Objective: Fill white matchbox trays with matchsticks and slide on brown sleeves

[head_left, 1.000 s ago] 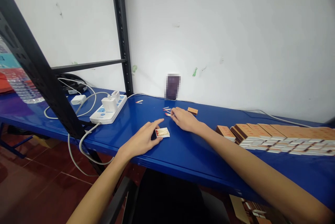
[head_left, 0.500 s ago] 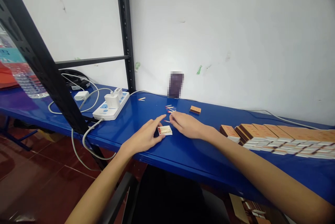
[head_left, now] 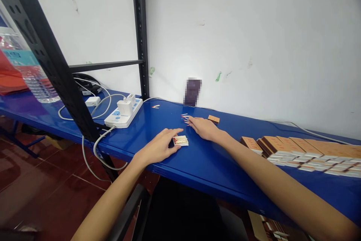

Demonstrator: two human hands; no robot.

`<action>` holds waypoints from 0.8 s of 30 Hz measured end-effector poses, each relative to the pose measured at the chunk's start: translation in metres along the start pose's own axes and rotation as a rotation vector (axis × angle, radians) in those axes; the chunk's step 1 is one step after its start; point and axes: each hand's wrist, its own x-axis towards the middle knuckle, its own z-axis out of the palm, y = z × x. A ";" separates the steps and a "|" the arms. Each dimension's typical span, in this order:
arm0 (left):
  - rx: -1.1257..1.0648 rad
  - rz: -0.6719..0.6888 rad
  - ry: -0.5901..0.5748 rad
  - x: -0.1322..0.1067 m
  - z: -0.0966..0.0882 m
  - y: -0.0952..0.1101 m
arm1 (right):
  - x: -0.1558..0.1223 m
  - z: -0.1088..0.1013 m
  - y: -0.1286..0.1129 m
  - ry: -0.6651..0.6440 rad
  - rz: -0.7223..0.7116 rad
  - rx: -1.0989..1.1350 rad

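A small white matchbox tray [head_left: 184, 143] with red-headed matches [head_left: 179, 140] in it lies on the blue tabletop. My left hand [head_left: 161, 146] steadies it, thumb at the near side and fingers curving around the far side. Farther back, my right hand [head_left: 204, 127] rests over a few loose matches [head_left: 184, 115], its fingers pressed together. A match appears to be at its fingertips, partly hidden by them. Just behind the right hand lies an orange-brown matchbox [head_left: 213, 119].
Stacked matchboxes [head_left: 299, 149] line the right side. A white power strip [head_left: 124, 115] with chargers and cables sits at left, beside a black shelf post [head_left: 143, 45]. More matches [head_left: 155, 106] lie farther back. A large water bottle [head_left: 39, 75] stands far left.
My right hand has moved away from the tray, back toward the loose matches. My left hand stays at the tray. The whole view has shifted slightly.
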 end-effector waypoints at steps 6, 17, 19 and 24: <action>-0.060 -0.054 0.012 -0.001 0.001 -0.001 | -0.021 -0.016 -0.019 0.069 -0.109 0.107; -0.081 -0.065 0.010 -0.001 0.000 0.000 | -0.022 -0.026 -0.024 0.048 -0.009 0.094; -0.078 -0.069 0.002 -0.001 0.000 0.000 | -0.012 -0.018 -0.011 0.023 0.073 0.071; -0.065 -0.079 -0.001 -0.001 0.000 -0.001 | -0.001 0.003 0.003 -0.022 0.098 0.037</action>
